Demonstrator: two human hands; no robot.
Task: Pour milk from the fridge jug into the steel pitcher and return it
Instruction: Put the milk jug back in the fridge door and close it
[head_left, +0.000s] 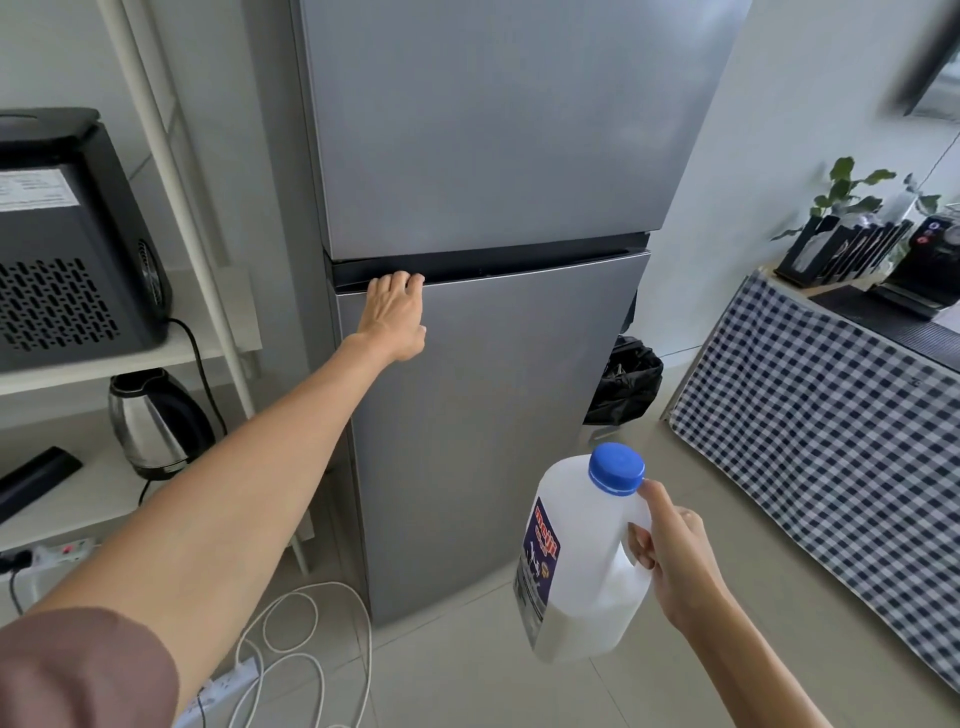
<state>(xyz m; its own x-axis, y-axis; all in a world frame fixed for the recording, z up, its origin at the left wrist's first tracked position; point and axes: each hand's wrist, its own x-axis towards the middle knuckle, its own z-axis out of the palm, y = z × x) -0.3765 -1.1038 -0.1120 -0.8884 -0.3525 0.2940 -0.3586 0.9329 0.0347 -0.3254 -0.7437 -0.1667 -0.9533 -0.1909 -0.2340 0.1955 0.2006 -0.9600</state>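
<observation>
A white plastic milk jug (582, 561) with a blue cap and a dark label hangs low at centre right, and my right hand (670, 561) grips its handle, thumb up near the cap. The grey two-door fridge (483, 405) stands straight ahead with both doors shut. My left hand (395, 317) reaches out and rests on the top edge of the lower door, fingers curled into the dark handle groove. No steel pitcher is in view.
A white shelf unit (171, 171) on the left holds a black appliance (67, 244) and a steel kettle (156, 421). White cables (291, 654) and a power strip lie on the floor. A checked-cloth counter (831, 426) stands right; a black bag (628, 379) sits beside the fridge.
</observation>
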